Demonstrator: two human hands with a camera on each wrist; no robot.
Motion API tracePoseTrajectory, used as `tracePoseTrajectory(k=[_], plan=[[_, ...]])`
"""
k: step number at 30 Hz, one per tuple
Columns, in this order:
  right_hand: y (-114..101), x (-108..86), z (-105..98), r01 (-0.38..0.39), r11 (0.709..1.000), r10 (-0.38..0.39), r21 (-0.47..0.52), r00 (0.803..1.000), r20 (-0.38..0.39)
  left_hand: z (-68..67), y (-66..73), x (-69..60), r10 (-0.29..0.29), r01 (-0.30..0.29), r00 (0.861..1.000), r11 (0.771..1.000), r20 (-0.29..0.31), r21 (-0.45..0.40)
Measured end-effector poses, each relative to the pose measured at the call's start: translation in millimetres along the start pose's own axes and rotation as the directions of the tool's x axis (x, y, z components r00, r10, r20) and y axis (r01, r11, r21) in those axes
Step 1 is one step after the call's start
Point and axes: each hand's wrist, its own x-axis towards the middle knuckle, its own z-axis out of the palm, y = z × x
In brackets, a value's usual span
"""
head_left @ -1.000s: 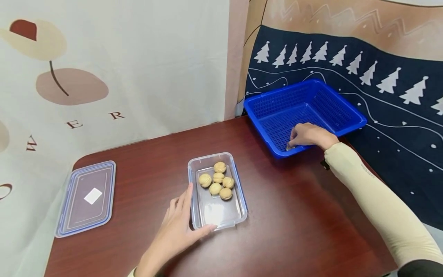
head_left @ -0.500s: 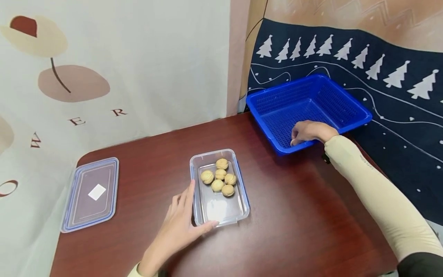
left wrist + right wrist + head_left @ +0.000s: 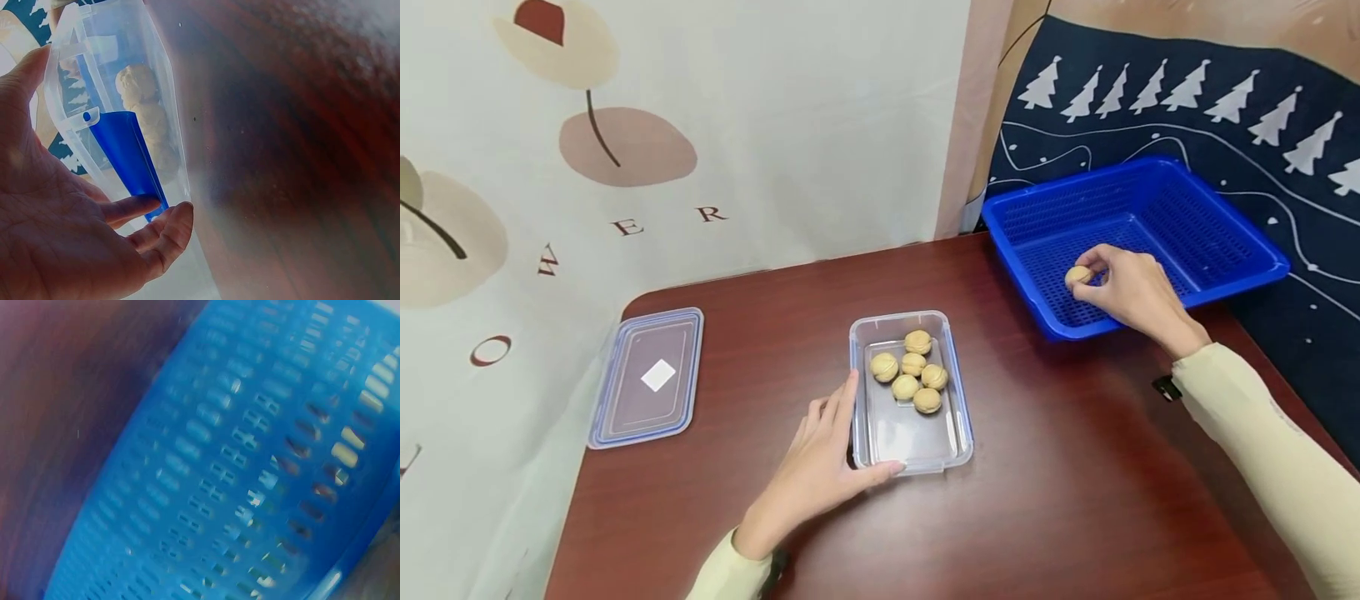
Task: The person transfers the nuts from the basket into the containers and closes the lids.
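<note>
A clear plastic food container (image 3: 898, 437) with a blue seal holds several walnuts (image 3: 927, 400) toward its far end. My left hand (image 3: 820, 450) rests at its near left corner, index finger along the left side and thumb along the near rim. In the left wrist view, the fingers touch the container's side by a blue flap (image 3: 128, 156). Over the blue basket (image 3: 1052, 321), my right hand (image 3: 1135, 287) pinches a walnut (image 3: 1078, 277) between thumb and fingers. Only the basket's perforated wall (image 3: 206, 462) shows in the right wrist view; the hand is hidden there.
A clear lid (image 3: 681, 333) with a blue edge and a white label lies at the table's left. The reddish-brown table (image 3: 775, 333) meets printed cloth (image 3: 820, 125) behind. A dark cloth with white trees (image 3: 1187, 87) stands behind the basket.
My right hand has risen from low in the basket and now shows a walnut in its fingertips. The left hand stays at the container. The whole view has shifted, moving things rightward.
</note>
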Motion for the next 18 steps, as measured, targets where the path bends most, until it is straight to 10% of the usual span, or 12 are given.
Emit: tracePoseTrajectory(k=[18], plan=[[-56, -44.0, 42, 0.275, 0.943, -0.208, 0.187, 0.926, -0.315, -3.4, 2.6, -1.2, 0.012, -0.012, 1.0, 1.0, 0.002, -0.007]])
